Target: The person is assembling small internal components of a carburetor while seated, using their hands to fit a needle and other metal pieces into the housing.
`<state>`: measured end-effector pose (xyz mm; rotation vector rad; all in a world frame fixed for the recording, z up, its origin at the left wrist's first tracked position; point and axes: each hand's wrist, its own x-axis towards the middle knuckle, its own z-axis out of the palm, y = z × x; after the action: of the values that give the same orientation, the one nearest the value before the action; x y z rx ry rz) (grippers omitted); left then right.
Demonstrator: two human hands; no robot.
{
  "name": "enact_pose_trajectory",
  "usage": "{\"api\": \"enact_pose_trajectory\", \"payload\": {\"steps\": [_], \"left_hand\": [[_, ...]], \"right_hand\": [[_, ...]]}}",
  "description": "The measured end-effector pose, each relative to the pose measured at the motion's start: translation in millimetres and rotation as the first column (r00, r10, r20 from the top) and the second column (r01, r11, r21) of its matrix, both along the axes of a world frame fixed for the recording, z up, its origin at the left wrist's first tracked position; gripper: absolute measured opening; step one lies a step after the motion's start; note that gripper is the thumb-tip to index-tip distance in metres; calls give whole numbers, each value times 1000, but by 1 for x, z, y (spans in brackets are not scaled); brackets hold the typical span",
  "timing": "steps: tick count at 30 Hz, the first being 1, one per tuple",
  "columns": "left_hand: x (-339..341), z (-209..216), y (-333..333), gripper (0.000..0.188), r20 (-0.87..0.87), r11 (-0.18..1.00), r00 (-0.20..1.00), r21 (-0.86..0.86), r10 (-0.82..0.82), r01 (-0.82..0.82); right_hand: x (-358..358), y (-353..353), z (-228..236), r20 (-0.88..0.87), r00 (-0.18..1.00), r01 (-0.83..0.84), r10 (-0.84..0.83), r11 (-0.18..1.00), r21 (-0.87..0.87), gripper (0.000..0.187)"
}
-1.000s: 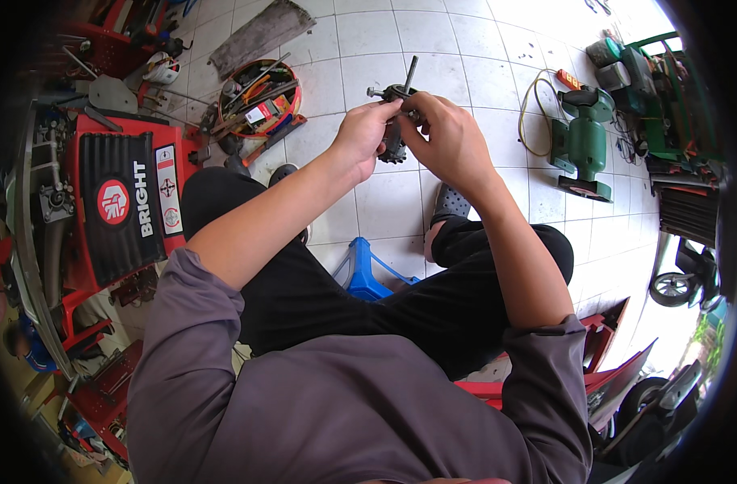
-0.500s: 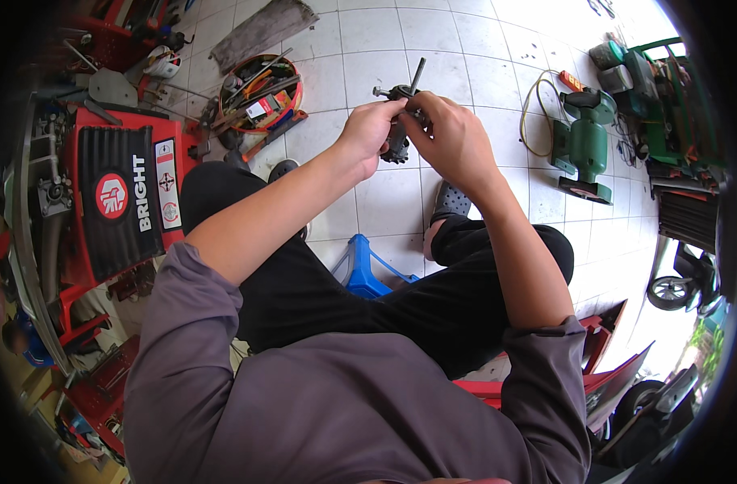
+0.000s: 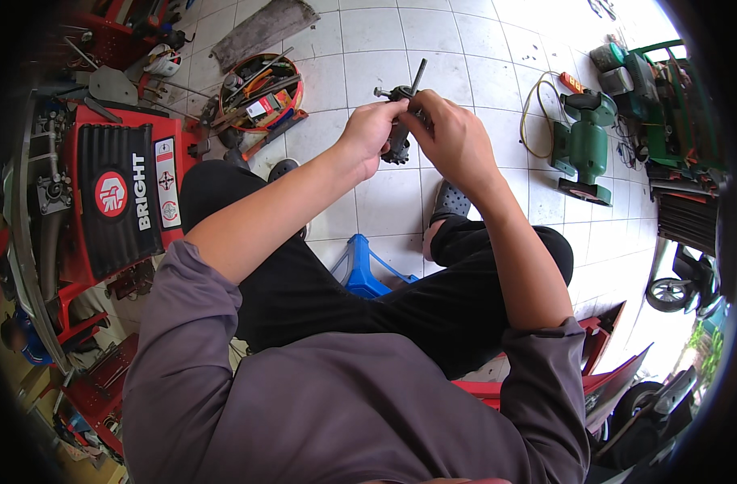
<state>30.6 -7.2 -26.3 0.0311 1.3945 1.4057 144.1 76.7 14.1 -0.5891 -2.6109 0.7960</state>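
A dark metal part (image 3: 400, 147) with a toothed lower end is held up over the tiled floor, beyond my knees. A thin rod (image 3: 419, 74) slants up from its top, and a bolt-like piece (image 3: 379, 92) juts out to its left. My left hand (image 3: 370, 133) is closed round the part's left side, thumb across its upper half. From the right, my right hand (image 3: 450, 129) grips the part near the base of the rod with bent fingers. Some fingertips and the part's middle are hidden by the hands.
A round tub of tools (image 3: 297, 74) stands on the floor ahead left. Further left is a red and black machine (image 3: 118, 194). A green bench grinder (image 3: 586, 145) and its yellow cable lie to the right. Between my legs is a blue stool-like frame (image 3: 359, 270).
Hardly anything differs. The metal part and its rod have shifted very slightly, with both hands keeping their grip.
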Motion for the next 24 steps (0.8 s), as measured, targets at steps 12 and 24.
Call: {"api": "enact_pose_trajectory", "payload": {"steps": [12, 24], "left_hand": [[-2, 5, -1, 13, 29, 1000, 999, 18, -15, 15], [-2, 3, 0, 17, 7, 1000, 1000, -3, 3, -3]], "right_hand": [[1, -1, 2, -30, 999, -31, 30, 999, -36, 15], [-1, 0, -4, -31, 999, 16, -15, 1000, 21, 15]]}}
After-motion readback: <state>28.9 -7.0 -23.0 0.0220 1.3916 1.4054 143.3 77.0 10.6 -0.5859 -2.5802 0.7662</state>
